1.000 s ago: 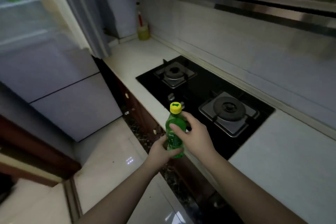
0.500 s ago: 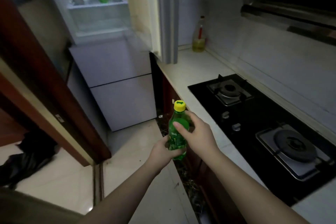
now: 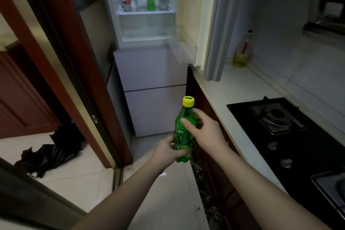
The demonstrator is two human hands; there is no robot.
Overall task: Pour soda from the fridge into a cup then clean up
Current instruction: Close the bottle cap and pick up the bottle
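Both hands hold the green soda bottle (image 3: 183, 132) upright in the air, above the floor and just beside the front edge of the counter (image 3: 240, 95). The left hand (image 3: 168, 152) is curled round the lower part of the bottle, and the right hand (image 3: 203, 132) grips its upper part, with the thumb across the front. The yellow cap (image 3: 188, 101) is on.

The fridge (image 3: 149, 73) stands ahead with its upper door (image 3: 205, 17) open, and four bottles stand on the lit shelf (image 3: 145, 10).

I think some risks remain. The bottle carries nothing under it, so a loose grip would drop it on the hard floor. If the cap is not tight, the soda may leak later in the fridge. The shelf is rather full, so the bottle could knock a neighbour over when it goes in. No cup is in view.
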